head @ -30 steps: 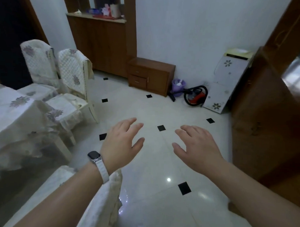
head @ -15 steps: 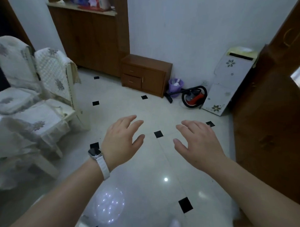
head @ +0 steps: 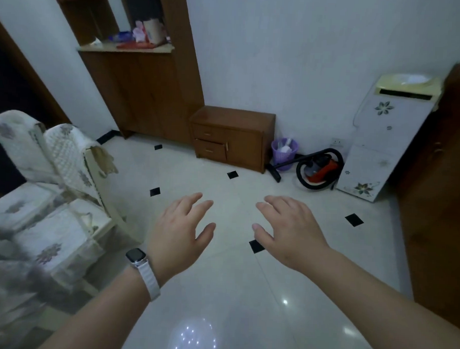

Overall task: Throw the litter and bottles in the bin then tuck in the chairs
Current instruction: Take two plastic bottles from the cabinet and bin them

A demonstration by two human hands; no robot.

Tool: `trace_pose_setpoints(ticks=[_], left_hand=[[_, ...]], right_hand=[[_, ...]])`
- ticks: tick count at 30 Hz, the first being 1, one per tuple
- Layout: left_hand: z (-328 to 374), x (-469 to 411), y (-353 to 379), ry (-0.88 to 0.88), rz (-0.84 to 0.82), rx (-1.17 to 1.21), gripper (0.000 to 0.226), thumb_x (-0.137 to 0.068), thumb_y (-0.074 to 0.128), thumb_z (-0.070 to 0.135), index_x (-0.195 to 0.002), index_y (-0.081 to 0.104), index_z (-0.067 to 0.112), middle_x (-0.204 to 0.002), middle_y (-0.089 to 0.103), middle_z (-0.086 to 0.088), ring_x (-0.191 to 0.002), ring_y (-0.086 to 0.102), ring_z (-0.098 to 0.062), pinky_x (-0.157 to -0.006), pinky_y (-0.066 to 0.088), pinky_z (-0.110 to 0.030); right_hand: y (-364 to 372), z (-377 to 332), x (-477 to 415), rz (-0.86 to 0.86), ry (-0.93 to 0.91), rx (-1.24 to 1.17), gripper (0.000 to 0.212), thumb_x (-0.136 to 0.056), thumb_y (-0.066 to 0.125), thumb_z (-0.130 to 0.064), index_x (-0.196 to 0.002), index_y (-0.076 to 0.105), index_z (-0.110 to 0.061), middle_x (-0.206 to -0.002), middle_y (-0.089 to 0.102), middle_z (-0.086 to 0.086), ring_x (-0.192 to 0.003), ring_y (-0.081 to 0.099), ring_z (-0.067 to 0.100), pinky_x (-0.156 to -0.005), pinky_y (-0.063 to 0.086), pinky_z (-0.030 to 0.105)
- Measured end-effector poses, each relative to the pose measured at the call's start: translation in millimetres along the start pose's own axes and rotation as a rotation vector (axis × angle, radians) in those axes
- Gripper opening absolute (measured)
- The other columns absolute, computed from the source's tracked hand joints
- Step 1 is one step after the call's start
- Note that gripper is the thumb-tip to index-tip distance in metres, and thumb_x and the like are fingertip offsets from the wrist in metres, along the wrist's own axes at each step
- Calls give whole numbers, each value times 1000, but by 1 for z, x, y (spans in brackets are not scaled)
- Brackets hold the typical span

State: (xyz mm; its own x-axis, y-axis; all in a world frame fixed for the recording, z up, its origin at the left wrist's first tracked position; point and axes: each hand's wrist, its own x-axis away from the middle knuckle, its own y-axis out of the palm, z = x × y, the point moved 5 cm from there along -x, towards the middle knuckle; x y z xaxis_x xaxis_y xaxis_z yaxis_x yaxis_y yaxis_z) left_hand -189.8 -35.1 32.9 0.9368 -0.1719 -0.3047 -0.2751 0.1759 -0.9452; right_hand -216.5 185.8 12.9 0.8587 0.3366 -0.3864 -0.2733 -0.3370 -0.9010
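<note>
My left hand, with a white-strapped watch on the wrist, and my right hand hover side by side over the tiled floor, fingers spread and holding nothing. A small purple bin with white litter inside stands on the floor by the far wall, well beyond both hands. Two chairs with quilted floral covers stand at the left, next to a table draped in a floral cloth. I see no bottles or loose litter.
A low wooden cabinet stands left of the bin; a red and black vacuum cleaner and a white floral appliance stand to its right. A tall wooden unit holds clutter on its shelf. A dark wooden door lines the right.
My view has moved forward and tilted up; the chairs and table have slid left and the bin looks nearer. The near chair back at the bottom has left the view. Both hands stay open.
</note>
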Motion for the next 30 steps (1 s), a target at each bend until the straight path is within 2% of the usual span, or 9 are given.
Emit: trace_pose_setpoints(ticks=[4, 10, 13, 18, 22, 30], left_hand=[[-8, -57, -1, -24, 42, -19, 52, -89, 46, 49, -130, 61, 21, -135, 58, -5, -119, 56, -28, -96, 45, -41], [-58, -116, 10, -88, 47, -70, 52, -89, 46, 48, -132, 59, 21, -135, 58, -5, -120, 55, -28, -95, 46, -43], [-90, -148, 28, -92, 68, -73, 50, -88, 48, 46, -129, 61, 20, -132, 59, -6, -118, 57, -29, -93, 47, -43], [-160, -221, 67, -59, 112, -48, 47, -87, 51, 45, -123, 64, 19, -129, 61, -8, -113, 60, -31, -90, 49, -43], [-223, -293, 86, -44, 123, -3, 47, -87, 49, 46, -122, 65, 18, -128, 62, -11, -112, 61, -34, -88, 50, -46], [-339, -403, 92, -3, 132, -23, 46, -89, 47, 45, -123, 64, 18, -127, 62, -10, -113, 60, -33, -90, 49, -45]], right_hand=[[6, 32, -67, 35, -61, -3, 48, -84, 45, -49, -113, 68, -17, -116, 65, 4, -107, 57, 26, -91, 43, 38], [38, 32, -150, 46, -155, -19, 47, -85, 45, -49, -113, 67, -19, -115, 65, 3, -108, 56, 24, -90, 34, 35], [64, 30, -191, 18, -185, -21, 48, -86, 44, -49, -114, 67, -18, -116, 65, 3, -108, 57, 25, -92, 37, 36], [110, 31, -278, -39, -181, 25, 49, -86, 44, -50, -114, 67, -17, -117, 65, 3, -109, 58, 26, -90, 45, 41], [138, 26, -362, -64, -152, 90, 50, -87, 43, -51, -115, 67, -19, -118, 65, 1, -110, 58, 24, -91, 45, 40], [197, -19, -507, -75, -230, 84, 48, -89, 43, -51, -118, 65, -19, -120, 63, 1, -113, 55, 24, -94, 42, 39]])
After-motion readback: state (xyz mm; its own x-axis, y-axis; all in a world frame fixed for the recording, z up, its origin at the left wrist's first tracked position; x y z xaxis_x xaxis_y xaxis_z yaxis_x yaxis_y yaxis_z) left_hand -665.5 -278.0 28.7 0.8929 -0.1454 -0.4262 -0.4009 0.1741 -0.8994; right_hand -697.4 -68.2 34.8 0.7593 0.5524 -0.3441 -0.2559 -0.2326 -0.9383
